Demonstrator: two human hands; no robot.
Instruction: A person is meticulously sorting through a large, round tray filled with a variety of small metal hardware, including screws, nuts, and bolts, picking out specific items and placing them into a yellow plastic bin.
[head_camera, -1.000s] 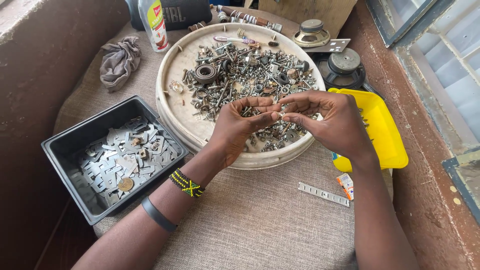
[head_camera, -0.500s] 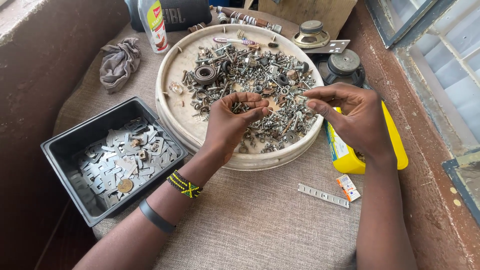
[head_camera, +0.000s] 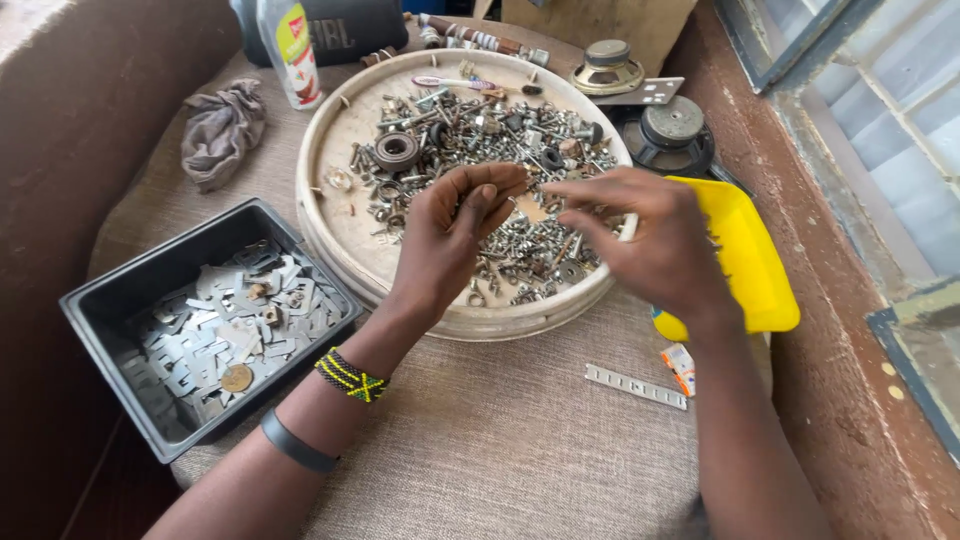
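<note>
Our left hand (head_camera: 455, 235) curls, fingertips pressed together over the round wooden tray of mixed screws and nuts (head_camera: 345, 225); whether it pinches anything, we cannot tell. Our right hand (head_camera: 650, 240) hovers spread at the tray's right edge, above the yellow plastic tray (head_camera: 755, 260).

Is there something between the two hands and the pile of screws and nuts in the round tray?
Nothing visible does. The left hand and the right hand hover directly over the screws and nuts in the round tray, with no other object in between.
</note>
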